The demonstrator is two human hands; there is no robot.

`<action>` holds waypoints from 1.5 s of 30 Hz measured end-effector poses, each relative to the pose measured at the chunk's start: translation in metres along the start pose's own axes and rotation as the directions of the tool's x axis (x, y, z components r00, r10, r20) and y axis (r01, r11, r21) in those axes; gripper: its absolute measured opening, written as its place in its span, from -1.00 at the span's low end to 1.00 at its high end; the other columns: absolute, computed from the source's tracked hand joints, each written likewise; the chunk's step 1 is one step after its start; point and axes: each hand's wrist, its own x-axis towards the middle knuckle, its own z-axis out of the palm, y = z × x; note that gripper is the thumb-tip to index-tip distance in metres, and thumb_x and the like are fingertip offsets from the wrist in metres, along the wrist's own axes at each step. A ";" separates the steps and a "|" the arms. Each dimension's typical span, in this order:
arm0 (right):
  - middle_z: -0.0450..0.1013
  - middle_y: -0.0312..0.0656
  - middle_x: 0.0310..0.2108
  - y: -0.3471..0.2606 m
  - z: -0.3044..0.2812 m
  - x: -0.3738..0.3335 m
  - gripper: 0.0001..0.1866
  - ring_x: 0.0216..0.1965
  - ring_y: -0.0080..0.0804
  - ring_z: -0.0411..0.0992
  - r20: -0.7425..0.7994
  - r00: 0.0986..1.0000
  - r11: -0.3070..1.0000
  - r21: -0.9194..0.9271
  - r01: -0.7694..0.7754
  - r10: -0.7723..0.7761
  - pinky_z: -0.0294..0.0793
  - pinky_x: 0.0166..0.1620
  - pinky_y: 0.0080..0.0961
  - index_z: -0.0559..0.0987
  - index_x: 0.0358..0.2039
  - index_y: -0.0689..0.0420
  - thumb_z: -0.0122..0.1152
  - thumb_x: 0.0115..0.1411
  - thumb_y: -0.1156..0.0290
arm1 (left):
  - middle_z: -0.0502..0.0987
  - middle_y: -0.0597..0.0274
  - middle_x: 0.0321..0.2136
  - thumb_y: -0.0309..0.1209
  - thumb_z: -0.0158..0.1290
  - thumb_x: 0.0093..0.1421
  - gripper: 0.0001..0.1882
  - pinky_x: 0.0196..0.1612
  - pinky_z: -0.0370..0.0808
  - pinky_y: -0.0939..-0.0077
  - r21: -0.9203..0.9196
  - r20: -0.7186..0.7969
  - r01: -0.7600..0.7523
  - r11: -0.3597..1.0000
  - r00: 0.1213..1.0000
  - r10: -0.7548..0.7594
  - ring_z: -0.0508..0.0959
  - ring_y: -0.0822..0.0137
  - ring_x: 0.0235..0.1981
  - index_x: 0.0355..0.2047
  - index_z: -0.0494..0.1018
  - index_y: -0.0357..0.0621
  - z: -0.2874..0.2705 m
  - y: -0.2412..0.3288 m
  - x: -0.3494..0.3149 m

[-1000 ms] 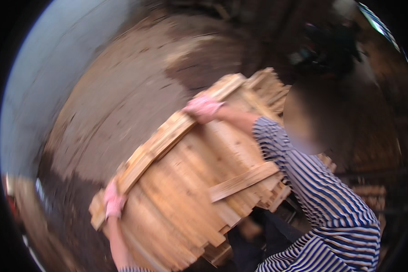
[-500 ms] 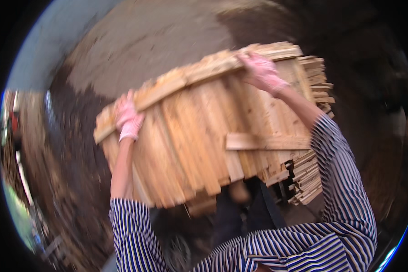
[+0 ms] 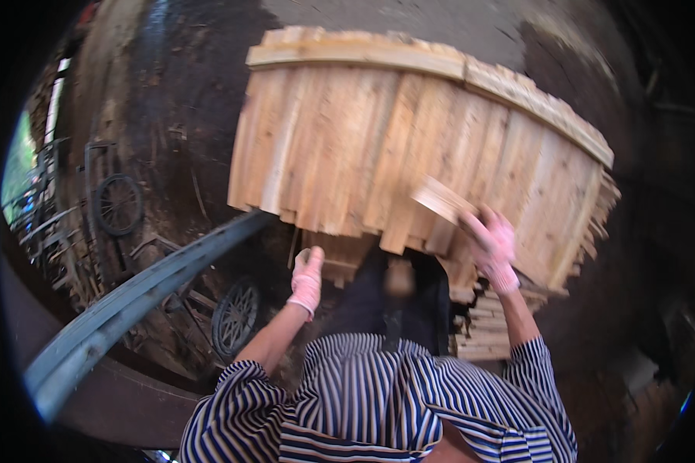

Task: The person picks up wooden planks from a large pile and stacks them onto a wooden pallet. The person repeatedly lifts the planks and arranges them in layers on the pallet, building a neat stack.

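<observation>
A broad stack of pale wooden planks (image 3: 324, 147) lies before me, its boards side by side with uneven near ends. Long wooden strips (image 3: 355, 54) run crosswise along its far edge. Over the near right part of the stack, my right hand (image 3: 493, 245), in a pink-and-white glove, is closed on one end of a wooden board (image 3: 442, 198). The board slants up to the left and is slightly blurred. My left hand (image 3: 306, 282), gloved the same way, is just short of the stack's near edge, fingers stretched out, holding nothing.
A blue-grey metal bar (image 3: 147, 289) slants from the lower left toward the stack. Spoked wheels, one (image 3: 235, 316) near and another (image 3: 120, 204) farther off, stand on the left. More stacked wood (image 3: 486, 328) sits beneath on the right. Dark ground (image 3: 181, 100) surrounds the stack.
Both hands have left the far crosswise strip and come back toward me. My right hand has taken hold of the board that lay on the stack. The view has swung left.
</observation>
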 end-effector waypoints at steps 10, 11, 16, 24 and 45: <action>0.28 -0.07 0.32 -0.060 0.003 0.067 -0.28 0.33 -0.27 0.23 0.134 0.737 0.440 0.727 -0.528 0.663 0.26 0.33 -0.41 0.25 0.41 0.12 0.29 0.28 0.43 | 0.17 0.22 0.43 0.29 -0.34 0.34 -0.17 0.40 0.14 0.18 0.683 0.627 -0.399 0.612 0.749 -0.212 0.16 0.20 0.43 0.40 0.17 -0.02 0.164 0.027 -0.019; 0.21 -0.07 0.39 -0.063 0.004 0.071 -0.30 0.38 -0.28 0.19 0.098 0.744 0.383 0.809 -0.446 0.661 0.19 0.38 -0.40 0.24 0.41 0.17 0.26 0.29 0.45 | 0.20 0.27 0.42 0.28 -0.34 0.35 -0.18 0.40 0.15 0.22 0.750 0.637 -0.534 0.390 0.742 -0.210 0.17 0.23 0.43 0.40 0.20 0.00 0.177 0.036 -0.016; 0.31 -0.13 0.27 -0.080 0.016 0.058 -0.33 0.25 -0.41 0.31 0.125 0.830 0.556 0.687 -0.468 0.544 0.33 0.25 -0.49 0.36 0.35 0.14 0.29 0.21 0.54 | 0.22 0.54 0.41 0.47 -0.21 0.19 -0.10 0.35 0.18 0.40 0.729 0.682 -0.670 0.141 0.730 -0.054 0.19 0.35 0.43 0.43 0.15 0.35 0.199 0.014 0.006; 0.46 -0.08 -0.11 -0.199 0.070 0.154 -0.48 -0.13 -0.01 0.44 0.276 0.920 0.946 0.248 0.211 -0.278 0.44 -0.07 -0.15 0.56 0.12 -0.17 0.30 0.09 0.33 | -0.04 0.26 0.49 0.49 -0.41 0.23 -0.02 0.42 0.00 -0.02 -0.720 0.231 0.317 0.617 0.948 -0.217 -0.01 0.05 0.48 0.48 -0.05 0.20 0.034 -0.016 0.097; 0.40 -0.05 0.06 -0.260 0.198 0.195 -0.45 -0.01 0.03 0.40 0.255 0.890 0.924 0.163 0.345 -0.377 0.37 -0.06 -0.02 0.52 0.14 -0.22 0.28 0.06 0.27 | 0.59 0.08 -0.06 0.29 -0.03 0.24 -0.31 0.09 0.52 0.02 -0.939 -0.220 -0.158 0.306 0.959 -0.179 0.58 0.03 -0.05 -0.03 0.56 -0.09 -0.054 0.077 0.239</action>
